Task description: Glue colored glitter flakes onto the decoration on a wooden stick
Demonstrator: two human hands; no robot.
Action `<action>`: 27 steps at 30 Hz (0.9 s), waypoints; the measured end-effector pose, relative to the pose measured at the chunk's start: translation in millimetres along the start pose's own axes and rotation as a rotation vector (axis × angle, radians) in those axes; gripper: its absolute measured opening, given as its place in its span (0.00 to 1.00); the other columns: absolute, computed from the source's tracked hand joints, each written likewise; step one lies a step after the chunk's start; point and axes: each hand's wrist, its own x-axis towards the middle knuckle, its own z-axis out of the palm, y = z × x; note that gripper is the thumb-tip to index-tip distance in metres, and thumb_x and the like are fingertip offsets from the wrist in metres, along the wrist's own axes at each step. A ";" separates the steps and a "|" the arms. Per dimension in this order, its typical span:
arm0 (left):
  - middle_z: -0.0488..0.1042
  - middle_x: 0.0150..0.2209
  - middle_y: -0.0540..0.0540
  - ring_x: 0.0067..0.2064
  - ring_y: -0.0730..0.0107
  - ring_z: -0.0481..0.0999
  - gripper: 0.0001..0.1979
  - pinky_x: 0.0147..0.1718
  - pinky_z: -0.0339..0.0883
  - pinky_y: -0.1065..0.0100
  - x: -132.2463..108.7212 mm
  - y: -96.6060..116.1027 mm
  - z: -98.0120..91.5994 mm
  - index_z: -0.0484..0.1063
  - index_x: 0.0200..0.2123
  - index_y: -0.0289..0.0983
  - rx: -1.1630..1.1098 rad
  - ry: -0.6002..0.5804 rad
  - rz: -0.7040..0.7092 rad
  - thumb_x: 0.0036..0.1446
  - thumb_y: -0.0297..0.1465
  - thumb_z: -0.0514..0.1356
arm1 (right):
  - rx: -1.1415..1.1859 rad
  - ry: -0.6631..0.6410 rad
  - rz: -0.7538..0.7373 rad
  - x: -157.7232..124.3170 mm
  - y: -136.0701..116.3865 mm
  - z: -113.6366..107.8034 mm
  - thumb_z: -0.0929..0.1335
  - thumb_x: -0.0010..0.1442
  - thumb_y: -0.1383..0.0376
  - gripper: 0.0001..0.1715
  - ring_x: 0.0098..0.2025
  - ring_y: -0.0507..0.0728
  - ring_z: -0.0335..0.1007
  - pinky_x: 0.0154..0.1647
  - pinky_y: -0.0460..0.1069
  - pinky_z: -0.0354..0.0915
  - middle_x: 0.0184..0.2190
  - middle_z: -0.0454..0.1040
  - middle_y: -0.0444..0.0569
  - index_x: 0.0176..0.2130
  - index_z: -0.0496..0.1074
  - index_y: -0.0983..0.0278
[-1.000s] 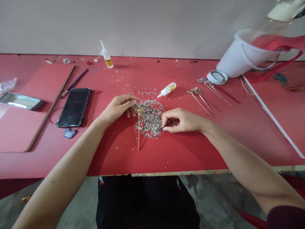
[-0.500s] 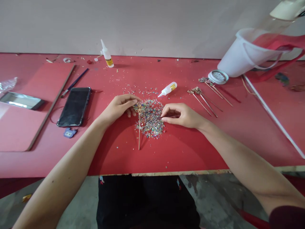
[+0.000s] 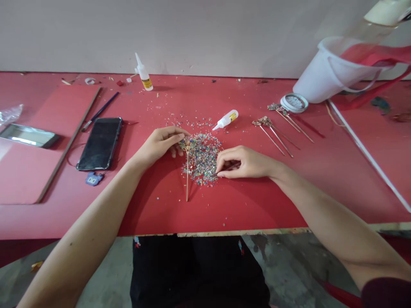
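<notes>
Head view, left hand point(image 3: 159, 145) holding hairpin point(image 3: 187, 179), right hand point(image 3: 245, 162) pinching thin tool point(image 3: 233, 165)

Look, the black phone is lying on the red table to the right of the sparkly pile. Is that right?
Not quite. The head view shows the black phone lying on the red table to the left of the sparkly pile, past the left hand that pinches the gold pin. The right hand holds a thin tool at the pile.
</notes>
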 end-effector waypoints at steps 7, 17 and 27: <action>0.74 0.25 0.47 0.23 0.77 0.74 0.10 0.21 0.67 0.78 -0.8 1.7 0.7 0.75 0.42 0.32 0.004 0.008 -0.012 0.62 0.30 0.57 | 0.062 0.007 0.016 -1.2 5.1 -1.4 0.71 0.58 0.60 0.10 0.31 0.50 0.66 0.30 0.45 0.60 0.32 0.72 0.47 0.33 0.73 0.66; 0.74 0.25 0.47 0.23 0.78 0.74 0.10 0.21 0.66 0.78 -0.6 1.4 0.6 0.75 0.42 0.32 -0.012 0.007 -0.007 0.62 0.30 0.57 | 0.064 -0.089 0.055 -1.8 -1.0 -3.8 0.70 0.58 0.61 0.10 0.31 0.50 0.66 0.31 0.46 0.61 0.31 0.73 0.47 0.32 0.74 0.66; 0.75 0.25 0.47 0.23 0.77 0.75 0.10 0.21 0.67 0.78 0.3 -0.9 0.0 0.75 0.42 0.32 -0.013 0.005 -0.005 0.61 0.31 0.57 | 0.131 -0.038 0.094 -1.3 4.8 -3.3 0.71 0.57 0.59 0.11 0.32 0.50 0.66 0.31 0.46 0.61 0.31 0.72 0.46 0.33 0.73 0.66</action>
